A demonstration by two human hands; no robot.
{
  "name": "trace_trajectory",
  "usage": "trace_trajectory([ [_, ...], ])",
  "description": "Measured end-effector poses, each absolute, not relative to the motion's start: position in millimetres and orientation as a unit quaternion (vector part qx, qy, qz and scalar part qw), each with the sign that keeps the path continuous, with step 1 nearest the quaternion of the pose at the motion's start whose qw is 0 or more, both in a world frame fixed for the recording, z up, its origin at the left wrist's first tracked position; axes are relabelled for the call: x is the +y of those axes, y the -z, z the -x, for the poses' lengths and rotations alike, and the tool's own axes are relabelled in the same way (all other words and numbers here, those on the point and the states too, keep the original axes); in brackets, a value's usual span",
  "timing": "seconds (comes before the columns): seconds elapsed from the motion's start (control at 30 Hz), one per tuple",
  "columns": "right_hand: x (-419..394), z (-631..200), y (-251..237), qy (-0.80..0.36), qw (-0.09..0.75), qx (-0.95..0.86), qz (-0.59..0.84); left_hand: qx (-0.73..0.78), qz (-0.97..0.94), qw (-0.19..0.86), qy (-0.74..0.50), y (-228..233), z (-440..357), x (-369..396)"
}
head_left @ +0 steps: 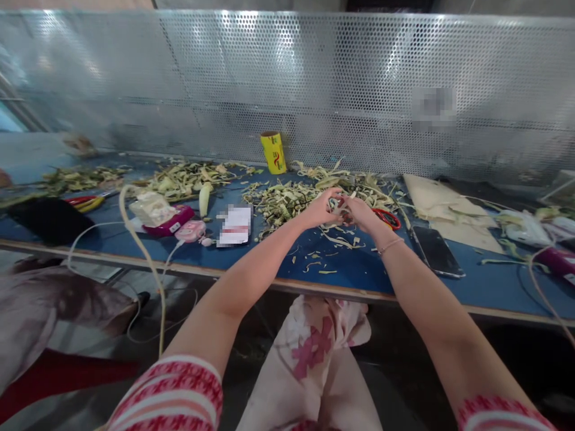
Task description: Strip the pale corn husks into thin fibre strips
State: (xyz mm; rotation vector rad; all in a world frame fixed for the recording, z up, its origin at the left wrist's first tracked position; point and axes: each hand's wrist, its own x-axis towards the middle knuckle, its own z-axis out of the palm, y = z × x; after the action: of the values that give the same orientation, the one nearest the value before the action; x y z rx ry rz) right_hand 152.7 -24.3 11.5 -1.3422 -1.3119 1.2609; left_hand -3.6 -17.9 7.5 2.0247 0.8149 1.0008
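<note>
My left hand [322, 207] and my right hand [360, 214] come together over a pile of pale green, husk-like scraps [287, 200] on the blue tabletop. The fingers of both hands curl inward and almost meet. Something small and pale shows between them, but I cannot make out what it is, and the fingers partly cover it. Just right of my right hand lie red-handled scissors [389, 218], their blades hidden. Thin loose strips [344, 240] lie below my hands.
Behind the pile stands a yellow tube [274, 152] before a perforated metal screen [359, 78]. A phone [436, 251] and brown cardboard [449, 209] lie at right. To the left are a white card [236, 225], a purple box [168, 220], cables, and another scrap heap [182, 179].
</note>
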Motion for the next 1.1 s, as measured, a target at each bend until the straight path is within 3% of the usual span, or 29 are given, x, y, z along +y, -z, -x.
trace_trajectory([
  [0.13, -28.1, -154.1, -16.9, -0.511, 0.398, -0.511, 0.566, 0.285, -0.743, 0.456, -0.399, -4.7, 4.0, -13.0],
  [0.3, -27.3, -158.5, -16.3, -0.527, 0.398, -0.559, 0.502, 0.290, -0.652, 0.540, -0.446, -1.0, 4.0, -8.6],
  [0.73, -22.0, -157.8, -17.5, -0.464, 0.539, -0.529, 0.464, 0.412, -0.632, 0.407, -0.514, -1.5, 3.1, -5.2],
  [1.1, -22.0, -150.7, -11.1, -0.457, 0.504, -0.536, 0.500, 0.383, -0.672, 0.357, -0.524, -2.3, 2.3, -9.7],
])
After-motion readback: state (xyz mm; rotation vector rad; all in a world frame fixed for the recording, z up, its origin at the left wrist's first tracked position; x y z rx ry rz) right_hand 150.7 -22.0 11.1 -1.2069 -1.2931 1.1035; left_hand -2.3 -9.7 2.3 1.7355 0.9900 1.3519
